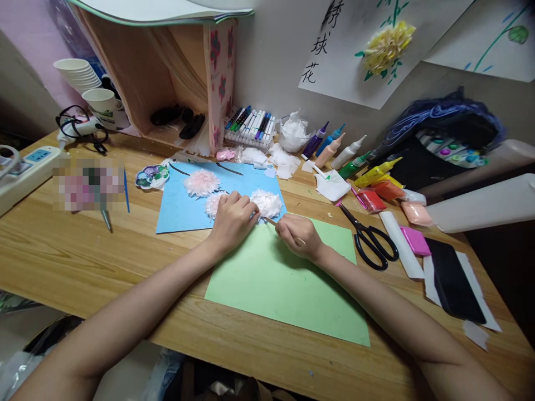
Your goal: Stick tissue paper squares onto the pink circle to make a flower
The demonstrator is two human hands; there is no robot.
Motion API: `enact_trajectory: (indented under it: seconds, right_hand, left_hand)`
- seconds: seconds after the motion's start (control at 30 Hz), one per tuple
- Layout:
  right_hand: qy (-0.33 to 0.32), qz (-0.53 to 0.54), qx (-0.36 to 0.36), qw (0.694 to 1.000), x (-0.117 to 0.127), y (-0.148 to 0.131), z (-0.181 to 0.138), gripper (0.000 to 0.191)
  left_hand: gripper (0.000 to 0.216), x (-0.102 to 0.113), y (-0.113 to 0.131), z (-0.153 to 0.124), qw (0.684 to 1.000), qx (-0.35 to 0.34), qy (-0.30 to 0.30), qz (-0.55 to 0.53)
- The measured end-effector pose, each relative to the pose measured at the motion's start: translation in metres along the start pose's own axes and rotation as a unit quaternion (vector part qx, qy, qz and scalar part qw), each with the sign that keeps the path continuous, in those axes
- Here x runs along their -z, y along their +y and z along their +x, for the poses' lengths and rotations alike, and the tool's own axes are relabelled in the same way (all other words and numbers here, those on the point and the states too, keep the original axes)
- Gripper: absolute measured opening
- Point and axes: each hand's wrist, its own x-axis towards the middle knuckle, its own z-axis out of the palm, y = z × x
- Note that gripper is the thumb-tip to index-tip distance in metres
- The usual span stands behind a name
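Note:
My right hand (298, 235) is closed around a thin wooden stick (271, 221), whose tip points at the lower edge of a white paper pompom flower (266, 204). My left hand (234, 219) lies beside that flower with fingers curled and thumb and fingertips together at its edge; what they pinch is hidden. Partly under the left hand shows a pale pink flower (212, 205). Another pink fluffy flower (202, 183) sits higher on the blue sheet (179, 214), near dark painted stem lines. A light green sheet (288, 289) lies beneath both wrists and overlaps the blue one.
Black-handled scissors (371, 242), a phone (455, 281) and clay packets (371, 200) lie to the right. Paint bottles (330, 149), markers (251, 123) and a bowl of tissue (293, 131) line the back. A paint palette (151, 176) and a power strip (31, 172) are left.

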Motion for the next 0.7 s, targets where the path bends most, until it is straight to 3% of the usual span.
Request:
enact_trajectory:
  seconds: [0.2, 0.3, 0.7]
  right_hand:
    - [0.044, 0.087, -0.188, 0.977, 0.000, -0.005, 0.012, 0.047]
    - [0.063, 0.113, -0.222, 0.967, 0.001, -0.004, 0.015, 0.047]
    - [0.047, 0.020, -0.081, 0.995, -0.005, 0.004, 0.008, 0.044]
  left_hand:
    - [0.023, 0.002, 0.001, -0.001, 0.999, 0.029, 0.005, 0.011]
    - [0.026, 0.000, -0.001, -0.002, 0.997, 0.056, 0.002, 0.045]
    - [0.028, -0.003, -0.001, 0.002, 0.996, 0.015, -0.061, 0.063]
